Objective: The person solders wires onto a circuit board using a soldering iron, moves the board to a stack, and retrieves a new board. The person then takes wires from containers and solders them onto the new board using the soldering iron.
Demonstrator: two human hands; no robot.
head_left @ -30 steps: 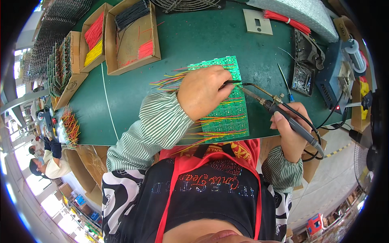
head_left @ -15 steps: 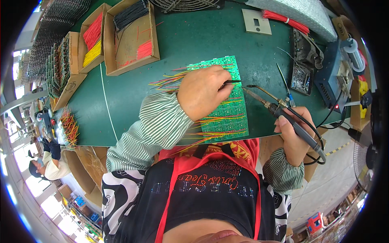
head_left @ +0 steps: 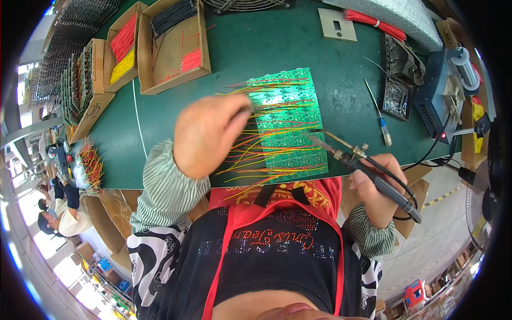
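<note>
Swung leftward off the green circuit-board panel [head_left: 298, 118], the left hand [head_left: 205, 136] is now beside the panel's left edge, baring the rows of red and yellow wires [head_left: 290, 129] it had covered; with the blur, I cannot tell whether its fingers hold anything. Slightly lower than before, the right hand [head_left: 378, 178] has its fingers closed around the soldering iron [head_left: 392, 193], its tip near a middle row, while the panel lies flat on the green table [head_left: 229, 48].

Left hand [head_left: 205, 136]: motion-blurred; whether its fingertips grip anything is unclear.
Wires [head_left: 285, 105]: some left ends hidden behind that hand.
Soldering iron tip [head_left: 318, 142]: contact with the green board [head_left: 288, 141] too small to tell.
Round grille [head_left: 248, 5]: far side cut off.
</note>
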